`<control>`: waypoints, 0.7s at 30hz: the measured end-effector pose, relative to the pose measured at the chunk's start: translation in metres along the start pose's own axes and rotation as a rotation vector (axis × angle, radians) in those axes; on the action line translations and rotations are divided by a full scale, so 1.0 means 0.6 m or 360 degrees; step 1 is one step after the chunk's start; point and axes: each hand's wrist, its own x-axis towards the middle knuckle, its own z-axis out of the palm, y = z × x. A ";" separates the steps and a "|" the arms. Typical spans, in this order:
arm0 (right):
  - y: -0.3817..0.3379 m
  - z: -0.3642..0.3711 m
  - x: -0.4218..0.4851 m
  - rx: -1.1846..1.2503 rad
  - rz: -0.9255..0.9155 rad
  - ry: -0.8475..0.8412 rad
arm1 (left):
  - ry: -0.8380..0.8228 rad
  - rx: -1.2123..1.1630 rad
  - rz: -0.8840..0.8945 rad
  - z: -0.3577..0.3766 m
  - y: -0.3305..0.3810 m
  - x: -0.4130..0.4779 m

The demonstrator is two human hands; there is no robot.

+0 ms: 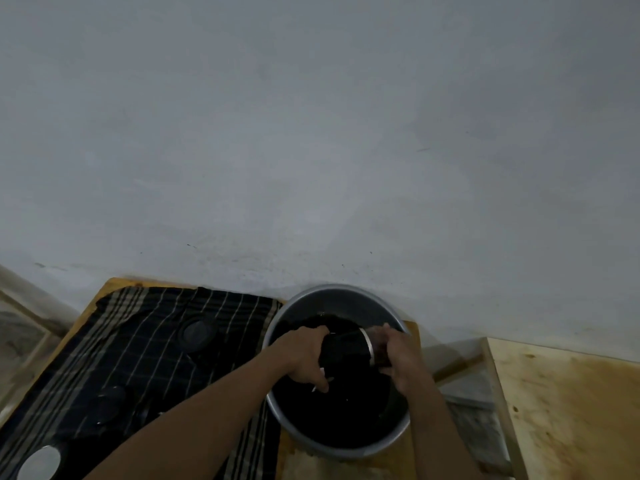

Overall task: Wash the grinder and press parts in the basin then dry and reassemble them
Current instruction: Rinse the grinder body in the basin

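Forearms are reaching over the basin, left hand and right hand each gripping one end of the dark grinder part just above it, probably so drips are falling back in.

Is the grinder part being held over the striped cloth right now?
No. The left hand and right hand grip the dark cylindrical part above the basin, which sits to the right of the striped cloth.

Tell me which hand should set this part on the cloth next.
Left, probably: the left hand grips the part mid-body, with the cloth on that side; the right hand holds only its end.
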 end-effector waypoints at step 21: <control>0.087 0.015 0.132 0.0055 0.0321 -0.0001 | 0.0141 0.0665 -0.0304 0.088 -0.002 0.044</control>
